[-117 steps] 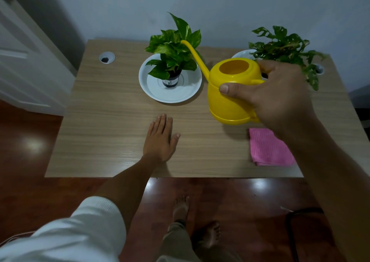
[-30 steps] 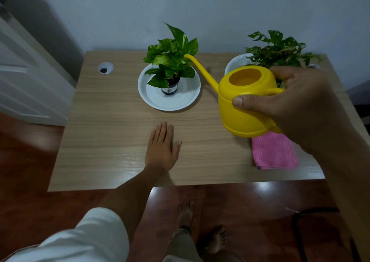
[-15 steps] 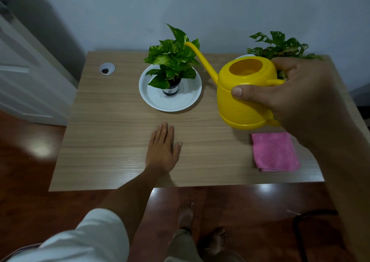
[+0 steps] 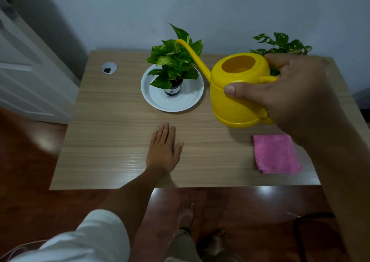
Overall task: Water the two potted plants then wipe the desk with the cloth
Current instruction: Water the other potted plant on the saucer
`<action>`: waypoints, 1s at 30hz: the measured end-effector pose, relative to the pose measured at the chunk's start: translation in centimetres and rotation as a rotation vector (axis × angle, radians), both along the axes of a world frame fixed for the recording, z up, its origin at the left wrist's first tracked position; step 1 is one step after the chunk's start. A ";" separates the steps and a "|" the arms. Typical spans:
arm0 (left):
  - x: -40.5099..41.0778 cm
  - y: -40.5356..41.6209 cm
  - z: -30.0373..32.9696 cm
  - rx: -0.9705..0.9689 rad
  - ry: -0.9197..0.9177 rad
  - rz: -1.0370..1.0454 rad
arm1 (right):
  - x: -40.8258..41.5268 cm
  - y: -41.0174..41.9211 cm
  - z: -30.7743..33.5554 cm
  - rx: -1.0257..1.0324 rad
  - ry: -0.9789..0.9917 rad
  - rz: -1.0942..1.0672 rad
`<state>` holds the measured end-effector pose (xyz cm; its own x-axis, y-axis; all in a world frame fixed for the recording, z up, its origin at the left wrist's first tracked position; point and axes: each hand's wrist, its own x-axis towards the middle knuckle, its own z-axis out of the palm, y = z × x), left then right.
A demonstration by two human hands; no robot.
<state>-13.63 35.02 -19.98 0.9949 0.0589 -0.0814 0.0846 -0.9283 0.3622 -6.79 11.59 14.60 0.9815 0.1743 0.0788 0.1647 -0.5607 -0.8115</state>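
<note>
- At the desk's (image 4: 112,133) near edge, the left hand (image 4: 163,151) lies flat and open, unmoved; the folded pink cloth (image 4: 276,154) now shows fully uncovered.
- Above it, the right hand (image 4: 288,95) grips the yellow watering can (image 4: 236,93) by its handle, raised since a second ago.
- Its spout reaches over the leafy plant (image 4: 174,61) on the white plate (image 4: 160,101).

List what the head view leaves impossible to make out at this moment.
- Right plant: pot and dish hidden behind the right hand and yellow watering can.
- Can's handle: covered by the grip.
- Water level: can's opening too dim.
- Left plant: pot label too small to read.
</note>
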 end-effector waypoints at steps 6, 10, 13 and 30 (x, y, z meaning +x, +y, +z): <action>0.0 0.0 0.0 -0.016 0.003 0.000 | 0.0 0.5 -0.3 0.031 0.004 0.005; 0.0 0.1 0.1 -0.007 0.005 -0.003 | -0.3 0.7 -0.6 0.087 0.003 0.028; 0.0 0.1 0.1 -0.016 0.018 -0.001 | -0.2 0.3 -1.5 0.102 0.009 -0.038; 3.2 -7.6 3.8 -0.066 0.039 -0.016 | -0.7 -3.5 -7.4 0.491 0.058 -0.124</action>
